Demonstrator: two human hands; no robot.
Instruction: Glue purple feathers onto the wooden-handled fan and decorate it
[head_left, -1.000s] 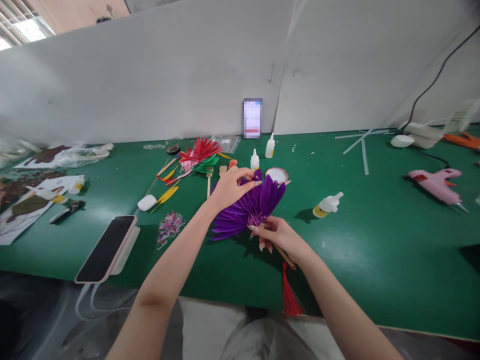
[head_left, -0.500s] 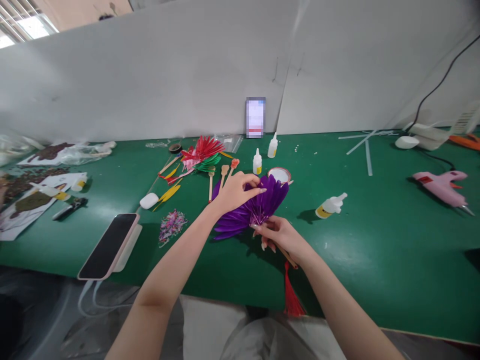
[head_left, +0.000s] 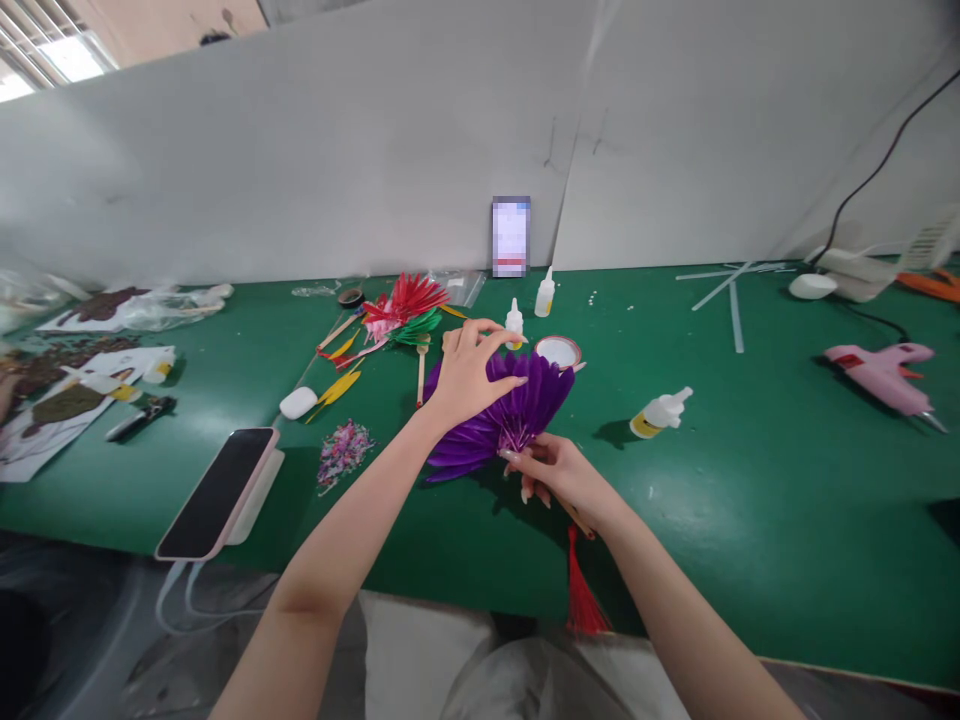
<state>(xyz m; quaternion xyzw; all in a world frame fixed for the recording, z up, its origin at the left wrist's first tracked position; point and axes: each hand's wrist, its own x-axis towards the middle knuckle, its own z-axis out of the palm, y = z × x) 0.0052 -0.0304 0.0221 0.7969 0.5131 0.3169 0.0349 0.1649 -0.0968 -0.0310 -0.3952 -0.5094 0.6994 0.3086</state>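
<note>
A purple feather fan (head_left: 536,395) is spread above the table in front of me. My right hand (head_left: 566,475) is closed around its base, where the feathers meet the wooden handle. From the handle's lower end hangs a red tassel (head_left: 583,590). Over the fan's upper left part is my left hand (head_left: 474,372), fingers spread apart from the thumb, nothing held between them. Whether its palm touches the feathers I cannot tell. Just beyond that hand stands a small glue bottle (head_left: 514,322). A white round dish (head_left: 558,351) is behind the fan.
On the green table (head_left: 750,480), a glue bottle (head_left: 660,414) is to the right, with a pink glue gun (head_left: 881,378) farther over. Red and green feathers (head_left: 409,305) lie at the back. Left are yellow feathers (head_left: 336,390), coloured shreds (head_left: 345,455) and a phone (head_left: 219,492).
My left hand has opened its fingers wider and lifted forward off the feathers' upper part, covering more wooden sticks behind. My right hand and the fan have hardly moved.
</note>
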